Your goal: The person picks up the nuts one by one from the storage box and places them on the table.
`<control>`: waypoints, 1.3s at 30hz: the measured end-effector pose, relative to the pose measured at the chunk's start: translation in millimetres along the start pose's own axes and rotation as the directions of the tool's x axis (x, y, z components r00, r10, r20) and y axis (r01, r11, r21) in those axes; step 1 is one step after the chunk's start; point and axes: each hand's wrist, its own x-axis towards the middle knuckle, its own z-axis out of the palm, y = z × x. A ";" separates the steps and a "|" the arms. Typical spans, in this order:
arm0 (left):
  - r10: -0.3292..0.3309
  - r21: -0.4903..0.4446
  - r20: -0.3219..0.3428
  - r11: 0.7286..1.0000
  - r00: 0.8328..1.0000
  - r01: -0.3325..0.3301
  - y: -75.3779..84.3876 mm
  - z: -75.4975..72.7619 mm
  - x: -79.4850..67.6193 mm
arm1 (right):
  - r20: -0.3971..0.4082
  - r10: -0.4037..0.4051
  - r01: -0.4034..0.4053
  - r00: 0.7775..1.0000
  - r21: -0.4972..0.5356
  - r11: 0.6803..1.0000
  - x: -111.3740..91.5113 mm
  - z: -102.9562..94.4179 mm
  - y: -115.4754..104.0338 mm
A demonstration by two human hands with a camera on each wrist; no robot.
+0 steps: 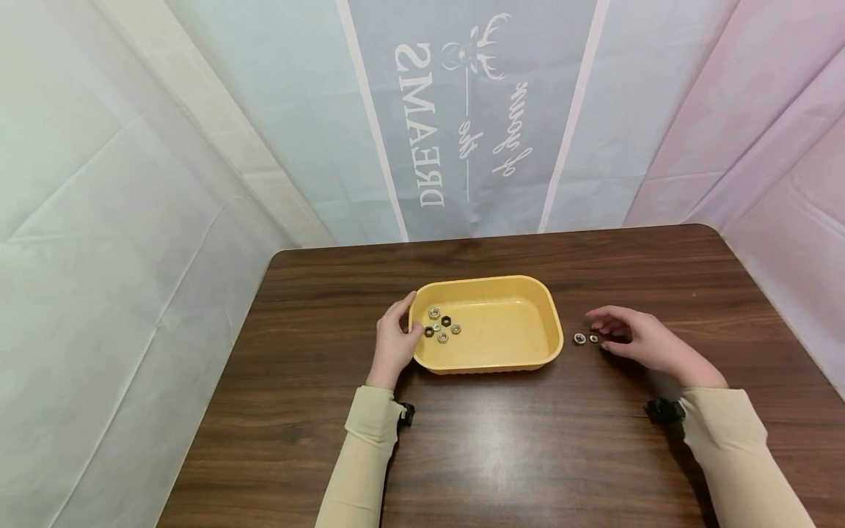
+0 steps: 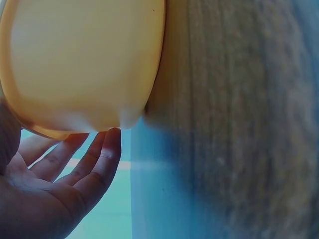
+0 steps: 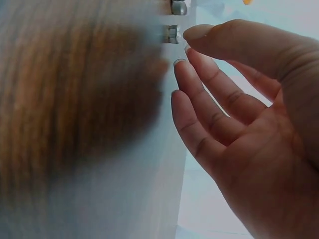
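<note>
From my end I judge the step in hand to be picking up loose nuts beside the yellow tray (image 1: 515, 334), which sits on the wood-grain desk (image 1: 297, 411). My left hand (image 1: 394, 341) grips the tray's left end, thumb over the rim and fingers against the outside wall. My right hand (image 1: 643, 341) holds nothing; its fingers are gently curved, with a moderate gap between thumb and index finger.

The smaller steel nut (image 1: 593, 339) lies on the desk just off my right thumb tip, on its left side; in the right wrist view I cannot tell whether the two touch. The larger steel nut (image 1: 579, 339) lies just left of that one, between it and the tray's right end. A cluster of steel and black nuts (image 1: 443, 337) rests inside the tray, near my left thumb.

As I read it, the next move calls for bringing the right thumb and index finger low around the smaller nut and pinching it, without nudging its neighbour.
</note>
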 end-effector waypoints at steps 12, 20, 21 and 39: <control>0.009 -0.008 -0.002 1.000 1.000 -0.009 -1.6 0.1 0.8 | 0.001 0.003 -0.003 1.000 -0.013 1.000 -3.6 -6.6 -6.4; 0.011 -0.014 0.000 1.000 1.000 -0.011 -1.6 -0.2 0.0 | -0.004 -0.023 0.023 1.000 -0.018 1.000 -1.5 -9.9 -13.2; 0.009 -0.011 0.000 1.000 1.000 -0.009 -1.4 -0.2 0.1 | -0.005 -0.028 0.028 1.000 -0.019 0.999 -1.1 -10.5 -14.2; 0.015 -0.020 -0.006 1.000 1.000 -0.015 0.0 -0.4 -0.2 | -0.049 -0.173 0.174 0.984 0.019 0.985 11.7 -17.8 -29.0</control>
